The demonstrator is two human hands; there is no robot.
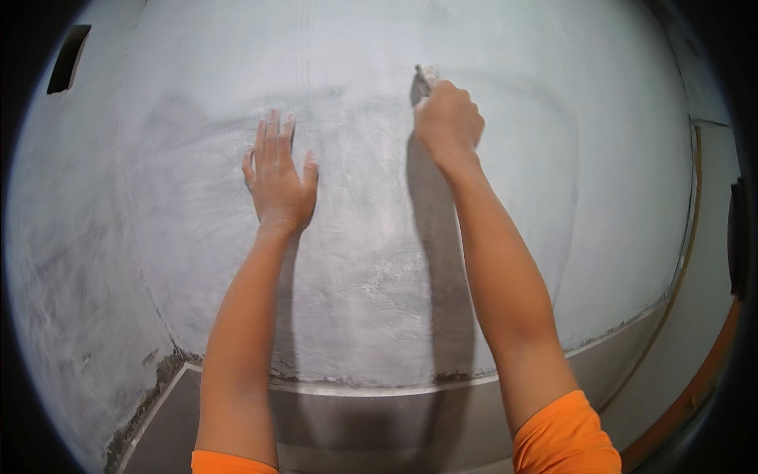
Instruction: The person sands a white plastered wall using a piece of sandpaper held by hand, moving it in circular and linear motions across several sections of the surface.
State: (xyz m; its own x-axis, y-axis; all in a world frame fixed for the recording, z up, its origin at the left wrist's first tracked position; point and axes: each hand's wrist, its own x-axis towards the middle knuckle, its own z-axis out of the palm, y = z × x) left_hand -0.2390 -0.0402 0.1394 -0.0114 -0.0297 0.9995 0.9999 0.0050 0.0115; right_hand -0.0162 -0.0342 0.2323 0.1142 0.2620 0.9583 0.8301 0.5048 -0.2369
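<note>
My left hand [281, 178] lies palm down on a plastered wall [355, 237], its fingers spread and pale dust on the fingertips. To the right and a little higher, my right hand [451, 118] is closed in a fist around a small hand tool [429, 74]. Only a pale part and a thin dark edge of that tool show past the knuckles, so its exact kind is hidden. The wall surface between both hands is mottled grey and white with rough streaks. Shadows of both forearms fall on it.
Grey tiles with a pale top edge [379, 391] run along the wall's foot. A side wall [65, 237] meets it at the left corner, with a dark rectangular opening [69, 59] high up. At the right stands a pale panel [710, 195] beside a brown strip [690, 237].
</note>
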